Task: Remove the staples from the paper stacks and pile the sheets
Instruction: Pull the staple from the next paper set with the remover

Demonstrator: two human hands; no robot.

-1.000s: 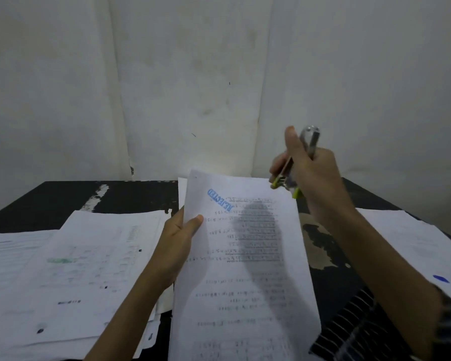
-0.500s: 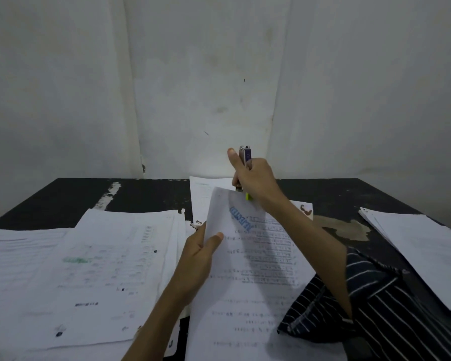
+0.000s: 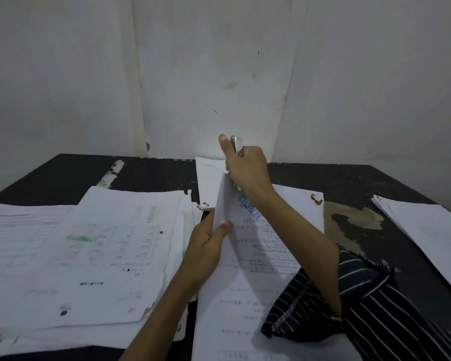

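Down to the top corner of the stack [image 3: 245,295] has come our right hand [image 3: 248,168], gripping the staple remover [image 3: 237,144] — our left hand [image 3: 206,243] pinches its edge — so next we'd pry the staple.

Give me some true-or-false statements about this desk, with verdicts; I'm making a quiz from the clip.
1. The right hand grips a metal tool at the top corner of the stamped sheets. True.
2. The left hand lies flat on the table. False: it pinches the left edge of the stamped sheets.
3. The stamp is red. False: it is blue.
4. A pile of sheets lies left of the left hand. True.
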